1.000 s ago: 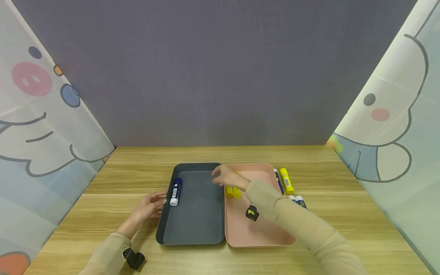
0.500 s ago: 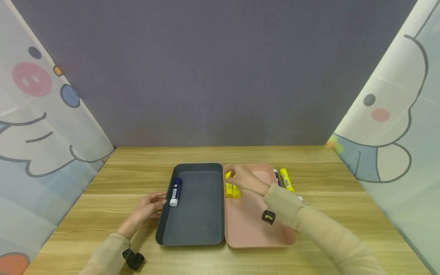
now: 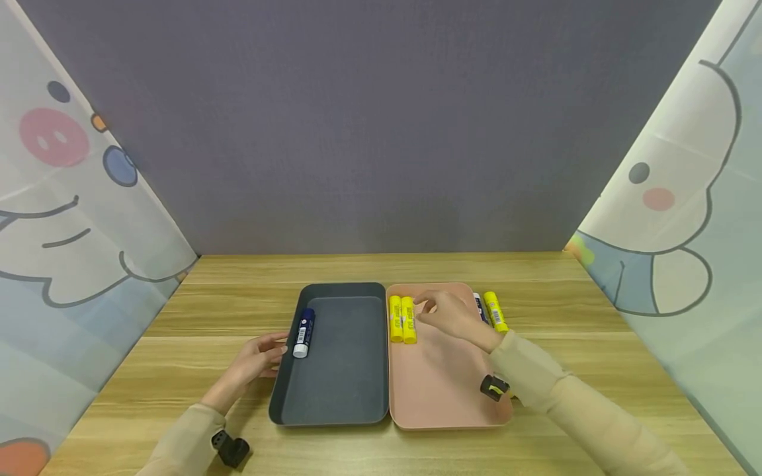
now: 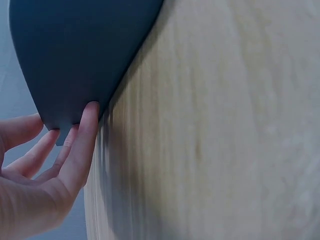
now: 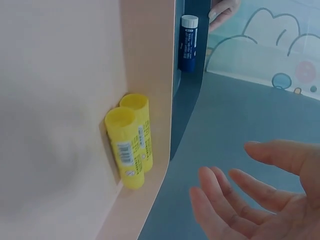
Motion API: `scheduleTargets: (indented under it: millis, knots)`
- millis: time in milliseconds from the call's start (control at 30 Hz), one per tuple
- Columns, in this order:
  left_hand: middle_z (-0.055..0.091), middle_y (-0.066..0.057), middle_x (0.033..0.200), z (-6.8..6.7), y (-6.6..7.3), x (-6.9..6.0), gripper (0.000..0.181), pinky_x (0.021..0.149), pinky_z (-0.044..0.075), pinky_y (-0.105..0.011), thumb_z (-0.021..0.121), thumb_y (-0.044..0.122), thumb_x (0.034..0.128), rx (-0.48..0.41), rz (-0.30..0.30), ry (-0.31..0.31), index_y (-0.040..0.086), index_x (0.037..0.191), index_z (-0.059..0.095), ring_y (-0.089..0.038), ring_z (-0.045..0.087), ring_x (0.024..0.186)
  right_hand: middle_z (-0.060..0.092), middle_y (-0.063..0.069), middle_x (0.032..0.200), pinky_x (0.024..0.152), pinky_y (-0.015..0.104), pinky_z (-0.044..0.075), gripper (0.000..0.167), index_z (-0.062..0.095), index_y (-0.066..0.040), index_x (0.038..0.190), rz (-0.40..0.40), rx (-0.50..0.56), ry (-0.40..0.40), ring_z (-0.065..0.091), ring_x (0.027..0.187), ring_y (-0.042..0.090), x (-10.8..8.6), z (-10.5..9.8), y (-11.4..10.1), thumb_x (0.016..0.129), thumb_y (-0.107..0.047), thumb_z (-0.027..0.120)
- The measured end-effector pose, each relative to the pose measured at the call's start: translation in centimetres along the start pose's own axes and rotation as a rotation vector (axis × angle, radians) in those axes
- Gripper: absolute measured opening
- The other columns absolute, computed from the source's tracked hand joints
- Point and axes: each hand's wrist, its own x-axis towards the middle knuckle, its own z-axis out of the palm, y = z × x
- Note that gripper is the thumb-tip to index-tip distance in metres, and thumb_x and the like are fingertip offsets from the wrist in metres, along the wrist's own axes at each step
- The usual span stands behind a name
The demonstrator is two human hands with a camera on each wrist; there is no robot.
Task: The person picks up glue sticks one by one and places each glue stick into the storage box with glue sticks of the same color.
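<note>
My left hand (image 3: 258, 359) touches the left side of the dark grey tray (image 3: 335, 421) with extended fingers; the left wrist view shows the fingertips (image 4: 91, 107) against its outer wall. A navy glue stick (image 3: 304, 332) with a white end lies along that tray's left wall. Over the pink tray (image 3: 449, 423), my right hand (image 3: 450, 313) hovers with loosely bent fingers and nothing between them. Just left of it, two yellow glue sticks (image 3: 395, 318) lie side by side against the pink tray's left wall. The right wrist view shows this yellow pair (image 5: 125, 145) apart from the hand.
Both trays stand side by side on a wooden table (image 3: 226, 291). To the right of the pink tray lie another yellow glue stick (image 3: 495, 311) and a partly hidden navy one (image 3: 479, 307). My right sleeve (image 3: 536, 370) covers part of that area. A grey panel (image 3: 381, 132) rises behind.
My right hand has moved right from the dark tray's edge, past the two yellow glue sticks, which are now uncovered. The left hand and both trays look the same.
</note>
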Motion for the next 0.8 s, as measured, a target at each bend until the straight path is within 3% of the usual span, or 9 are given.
scheduleTargets:
  millis: [267, 600, 800]
  knots:
    - [0.056, -0.018, 0.103, -0.1, -0.1, 0.0, 0.042, 0.068, 0.05, -0.04, 0.049, 0.007, 0.0883, -0.003, -0.002, -0.003, -0.008, 0.127, 0.04, -0.023, 0.06, 0.083, 0.06, 0.011, 0.085, 0.057, 0.026, 0.044, 0.027, 0.058, 0.006, 0.104, -0.016, 0.017, 0.03, 0.056, 0.073, 0.021, -1.0, -1.1, 1.8, 0.079, -0.003, 0.06]
    - [0.056, -0.017, 0.102, -0.1, -0.2, 0.2, 0.043, 0.068, 0.05, -0.039, 0.049, 0.008, 0.0885, -0.01, -0.001, -0.008, -0.007, 0.127, 0.039, -0.022, 0.06, 0.083, 0.057, 0.011, 0.081, 0.057, 0.029, 0.044, 0.029, 0.057, 0.008, 0.106, 0.042, 0.034, 0.081, 0.054, 0.07, 0.022, -2.5, -2.5, 4.3, 0.08, -0.005, 0.059]
    - [0.055, -0.02, 0.106, -0.1, -0.2, 0.1, 0.043, 0.069, 0.05, -0.039, 0.05, 0.009, 0.0887, 0.0, -0.002, -0.006, -0.007, 0.127, 0.04, -0.023, 0.06, 0.085, 0.057, 0.011, 0.077, 0.053, 0.027, 0.04, 0.03, 0.056, 0.011, 0.106, 0.068, 0.043, 0.081, 0.049, 0.06, 0.016, -3.5, -3.1, 5.6, 0.08, -0.004, 0.057]
